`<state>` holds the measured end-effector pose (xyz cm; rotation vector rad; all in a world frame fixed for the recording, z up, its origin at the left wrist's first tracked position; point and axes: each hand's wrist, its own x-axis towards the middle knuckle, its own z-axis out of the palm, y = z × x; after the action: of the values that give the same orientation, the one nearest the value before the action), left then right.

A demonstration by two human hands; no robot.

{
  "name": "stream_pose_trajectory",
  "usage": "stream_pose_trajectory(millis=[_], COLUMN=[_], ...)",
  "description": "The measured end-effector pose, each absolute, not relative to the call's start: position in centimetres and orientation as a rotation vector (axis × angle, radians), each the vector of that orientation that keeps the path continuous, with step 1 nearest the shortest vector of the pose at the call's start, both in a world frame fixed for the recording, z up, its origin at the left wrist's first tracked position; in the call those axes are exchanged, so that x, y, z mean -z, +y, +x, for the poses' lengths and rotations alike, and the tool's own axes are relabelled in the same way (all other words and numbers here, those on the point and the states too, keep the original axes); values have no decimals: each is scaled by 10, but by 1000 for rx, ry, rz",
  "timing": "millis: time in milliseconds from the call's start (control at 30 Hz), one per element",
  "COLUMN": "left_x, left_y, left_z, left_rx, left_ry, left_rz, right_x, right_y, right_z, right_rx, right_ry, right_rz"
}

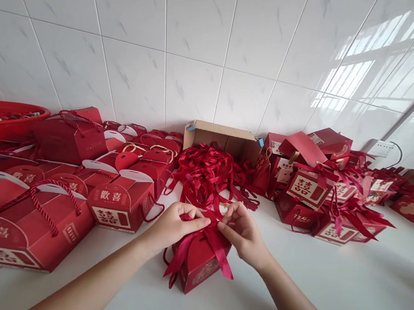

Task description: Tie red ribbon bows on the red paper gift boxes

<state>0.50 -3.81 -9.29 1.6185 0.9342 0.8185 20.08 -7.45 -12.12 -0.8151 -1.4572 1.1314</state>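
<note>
A small red gift box (199,264) stands on the white table in front of me. A shiny red ribbon (218,244) lies over its top, with two tails hanging down its sides. My left hand (179,222) pinches the ribbon between thumb and forefinger on the left of the box top. On the other side, my right hand (242,235) has its thumb and fingertips closed on the ribbon, close to the left thumb. The part of the ribbon between the fingers is partly hidden. A twisted red cord hangs at the box's left side.
Behind the box, a heap of red ribbons (209,168) spills from an open cardboard box (225,133). Several red gift boxes (118,199) crowd the left, beside a red basin (7,118). Boxes with bows (308,187) are piled on the right. A power strip (379,147) sits by the tiled wall.
</note>
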Motion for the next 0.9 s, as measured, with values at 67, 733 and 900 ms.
stream_pose_trajectory(millis=[67,733,900], left_x=[94,100,96], left_y=[-38,-38,-40], left_z=[5,10,11], left_rx=[-823,-846,-877], left_ry=[924,873,859], left_rz=[1598,1557,1498], right_x=[120,112,114], right_y=[-75,-81,-86], right_z=[200,198,204], right_rx=[-1150,-1081,-1008], right_ry=[-1418,-1232,-1295], right_rz=[-825,-897,-947])
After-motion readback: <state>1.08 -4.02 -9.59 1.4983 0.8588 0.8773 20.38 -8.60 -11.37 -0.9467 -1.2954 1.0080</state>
